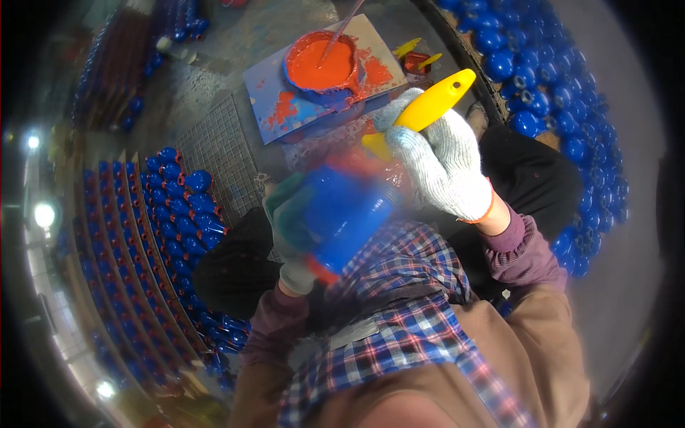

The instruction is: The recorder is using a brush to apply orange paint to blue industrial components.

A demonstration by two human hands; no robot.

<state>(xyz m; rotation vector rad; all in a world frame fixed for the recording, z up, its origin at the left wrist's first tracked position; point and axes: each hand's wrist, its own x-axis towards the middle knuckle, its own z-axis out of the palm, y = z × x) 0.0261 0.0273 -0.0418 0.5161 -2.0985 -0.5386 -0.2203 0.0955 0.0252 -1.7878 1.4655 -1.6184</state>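
Note:
My right hand [449, 160], in a white knitted glove, is closed around a yellow-handled paintbrush [437, 103]. The brush points down and left, and its bristle end is blurred close to the far end of a blue cylindrical part [349, 217]. My left hand [284, 214], in a greenish and white glove, grips that part from the left side, in front of my lap. Red shows at the part's near end, and motion smears its outline. Beyond my hands, a bucket [325, 96] of orange-red paint [314, 63] has a thin stick [341, 32] leaning in it.
The bucket stands on a paint-splashed board [271, 114]. Right of it is a small red container [421, 64] with yellow-handled tools. Glossy blue parts [528, 78] pile up at right; rows of blue parts with red ends [178, 207] stand at left, by a wire mesh [221, 139].

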